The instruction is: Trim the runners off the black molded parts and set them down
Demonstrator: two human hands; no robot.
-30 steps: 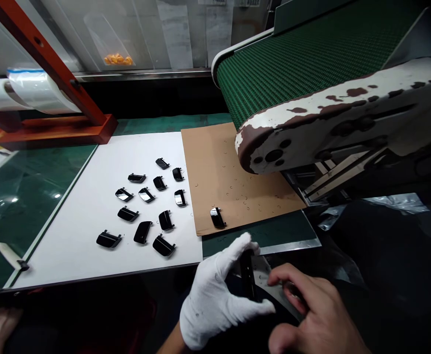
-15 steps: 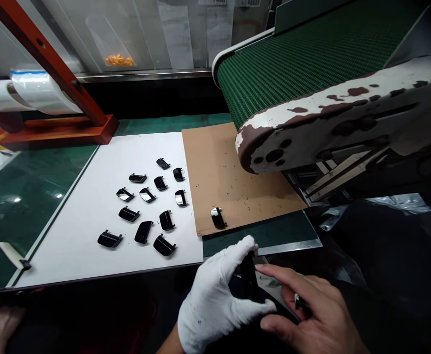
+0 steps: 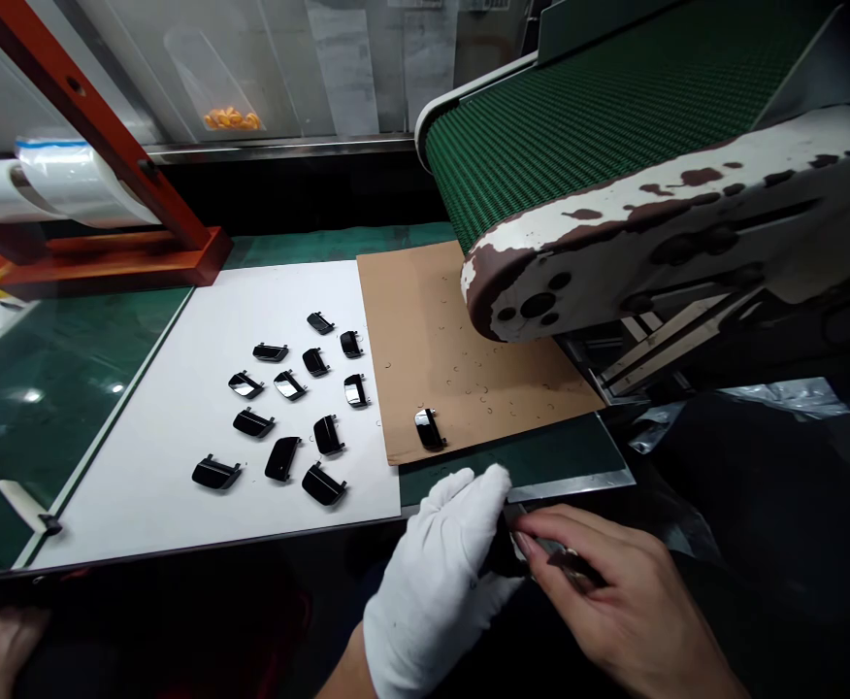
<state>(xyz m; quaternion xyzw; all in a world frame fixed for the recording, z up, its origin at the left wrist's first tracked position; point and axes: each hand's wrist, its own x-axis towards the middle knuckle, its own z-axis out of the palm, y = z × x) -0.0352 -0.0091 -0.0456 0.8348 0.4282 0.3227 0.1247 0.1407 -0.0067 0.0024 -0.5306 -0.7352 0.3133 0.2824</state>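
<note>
my left hand (image 3: 440, 578), in a soft white fabric glove, is closed on a black piece (image 3: 502, 551); the cloth fingers bunch over it, so only a dark strip shows. the piece is in front of me, just on the near side of the table's edge. my right hand (image 3: 614, 597) is bare, its thumb and forefinger drawn close together right at the piece, and it grips a slim thing (image 3: 574, 565) mostly buried among the fingers; i cannot tell its full shape.

beyond my glove, a smooth white sheet (image 3: 155, 408) bears twelve glossy black parts (image 3: 325, 485), rounded slabs with small prongs along one edge, some mirroring the light in pale patches. a lone part (image 3: 429, 429) of the same kind lies on the matt brown cardboard (image 3: 425, 340), near its front edge, with thin curled shavings (image 3: 483, 390) scattered behind it.

above the cardboard, a ribbed green belt (image 3: 556, 146) wraps round the conveyor's end, its side frame (image 3: 577, 209) chipped from white paint to brown. at the far left, fat rolls of clear film (image 3: 82, 180) sit in a red-orange stand (image 3: 178, 257) with a flat block foot.
</note>
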